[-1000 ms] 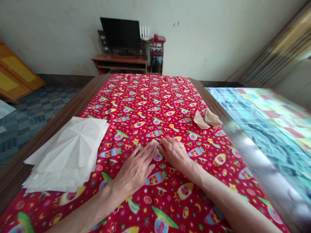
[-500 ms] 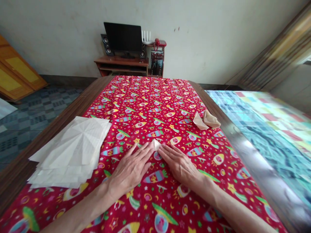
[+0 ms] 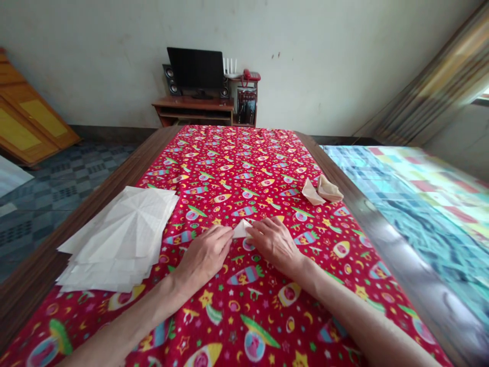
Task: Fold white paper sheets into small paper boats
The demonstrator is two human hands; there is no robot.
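A small piece of folded white paper (image 3: 241, 230) with a peaked top lies on the red cloth between my hands. My left hand (image 3: 208, 251) is at its left end, fingers together and bent, with the fingertips closed on the edge. At the right end, my right hand (image 3: 275, 243) has its fingers curled over the paper; the thumb is mostly hidden. Left of my hands lies a stack of creased white paper sheets (image 3: 122, 234). Two folded paper pieces (image 3: 313, 192) rest near the cloth's right edge, the farther one (image 3: 329, 189) looking bulkier.
A red patterned cloth (image 3: 244, 300) covers the brown table (image 3: 153, 148). Beyond it stand a monitor (image 3: 196, 71), speakers and a red telephone (image 3: 250, 76) on a wooden desk (image 3: 194, 109). A bed with checked covers (image 3: 382, 193) is to the right, a yellow cabinet (image 3: 34, 117) to the left.
My fingers, earlier stretched flat beside the folded paper, are now more bent at its ends. More of the paper shows between them. The view has tilted slightly upward.
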